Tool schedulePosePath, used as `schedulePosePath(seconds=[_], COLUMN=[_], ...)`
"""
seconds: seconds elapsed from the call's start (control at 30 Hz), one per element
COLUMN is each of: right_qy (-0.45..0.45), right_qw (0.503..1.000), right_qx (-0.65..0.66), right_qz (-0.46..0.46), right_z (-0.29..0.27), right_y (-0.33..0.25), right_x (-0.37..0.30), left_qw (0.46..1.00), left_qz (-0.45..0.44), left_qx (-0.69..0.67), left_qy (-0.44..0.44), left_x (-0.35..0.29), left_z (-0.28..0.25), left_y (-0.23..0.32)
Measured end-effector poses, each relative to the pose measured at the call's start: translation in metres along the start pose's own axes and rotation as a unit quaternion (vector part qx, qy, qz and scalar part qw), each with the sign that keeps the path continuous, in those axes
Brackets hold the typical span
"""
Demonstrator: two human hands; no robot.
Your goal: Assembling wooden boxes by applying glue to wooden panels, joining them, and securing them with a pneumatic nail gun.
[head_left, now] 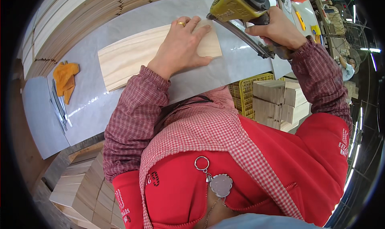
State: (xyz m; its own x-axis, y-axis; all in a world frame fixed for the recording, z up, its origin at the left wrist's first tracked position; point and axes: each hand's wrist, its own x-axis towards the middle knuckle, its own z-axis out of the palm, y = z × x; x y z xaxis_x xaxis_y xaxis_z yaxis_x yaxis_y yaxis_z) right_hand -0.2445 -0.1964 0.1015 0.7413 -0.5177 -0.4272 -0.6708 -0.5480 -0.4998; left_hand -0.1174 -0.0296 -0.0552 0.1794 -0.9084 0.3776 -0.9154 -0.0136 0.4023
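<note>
A pale wooden board lies flat on the grey-covered table in front of me. My left hand grips the board near its right end, fingers over the far edge and thumb at the near edge. To the right, my right hand is wrapped round the handle of a yellow and black nail gun. The gun is held above the table, tilted, its nose near the board's far right corner. Whether the nose touches the wood I cannot tell.
Tall stacks of boards line the table's far left side. An orange cloth lies beside several thin metal strips. A yellow crate and stacked wood pieces stand below, right. A yellow-handled knife and another person are farther right.
</note>
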Motion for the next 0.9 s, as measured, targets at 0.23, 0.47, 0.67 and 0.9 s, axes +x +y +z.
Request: schedulePosePath(seconds=[0.23, 0.47, 0.67, 0.9], right_qy=[0.018, 0.026, 0.001, 0.005], right_qw=[0.996, 0.999, 0.998, 0.998], right_qx=[0.081, 0.031, 0.040, 0.044], right_qz=[0.034, -0.015, 0.044, 0.033], right_z=[-0.009, -0.010, -0.007, -0.007], right_y=[0.012, 0.031, 0.016, 0.021], right_x=[-0.004, -0.002, -0.002, -0.002], left_qw=[0.999, 0.999, 0.999, 0.999], left_qz=[-0.016, -0.017, -0.021, -0.026], left_qx=[-0.016, -0.025, -0.022, -0.024], left_qy=[-0.024, -0.033, -0.036, -0.034], left_x=[0.000, 0.003, 0.002, 0.001], left_z=[-0.002, -0.002, -0.002, -0.001], left_y=[0.000, 0.000, 0.001, 0.002])
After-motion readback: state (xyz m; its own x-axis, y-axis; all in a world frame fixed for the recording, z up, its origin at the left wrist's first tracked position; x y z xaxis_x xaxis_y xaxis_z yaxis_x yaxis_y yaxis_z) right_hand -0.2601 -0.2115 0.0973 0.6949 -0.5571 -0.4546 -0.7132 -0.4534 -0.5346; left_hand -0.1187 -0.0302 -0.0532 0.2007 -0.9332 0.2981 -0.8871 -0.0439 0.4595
